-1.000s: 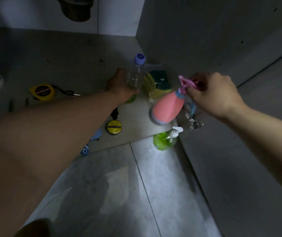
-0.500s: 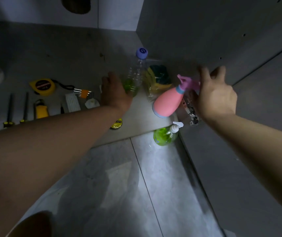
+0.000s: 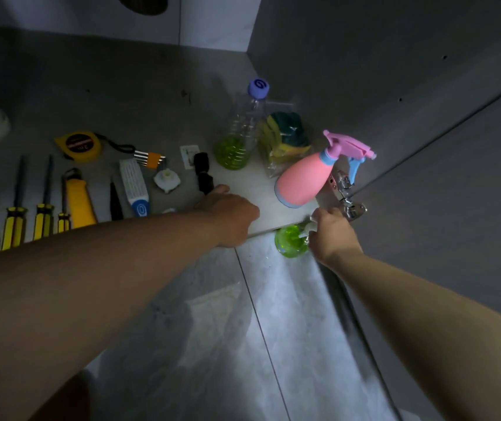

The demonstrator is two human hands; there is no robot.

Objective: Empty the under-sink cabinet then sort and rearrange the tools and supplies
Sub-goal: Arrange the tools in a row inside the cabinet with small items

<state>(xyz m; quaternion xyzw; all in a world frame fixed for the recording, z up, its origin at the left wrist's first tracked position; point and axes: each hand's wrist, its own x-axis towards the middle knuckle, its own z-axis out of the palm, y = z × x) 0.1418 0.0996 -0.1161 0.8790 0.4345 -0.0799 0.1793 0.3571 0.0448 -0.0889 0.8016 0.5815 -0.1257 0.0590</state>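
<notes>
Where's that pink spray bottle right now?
In the head view, the pink spray bottle sits at the cabinet's front right corner, beside the metal door hinge, with the bag of sponges just behind it and the green pump bottle in front.

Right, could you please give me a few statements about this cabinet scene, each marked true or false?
1. The pink spray bottle stands on the cabinet floor beside the bag of sponges. True.
2. The right hand grips the pink spray bottle. False: it is down at the green pump bottle, not on the spray bottle.
3. The clear bottle carries a purple cap. True.
4. The tape measure is red. False: it is yellow.
5. The clear bottle is full to the neck. False: green liquid fills only its bottom.
</notes>
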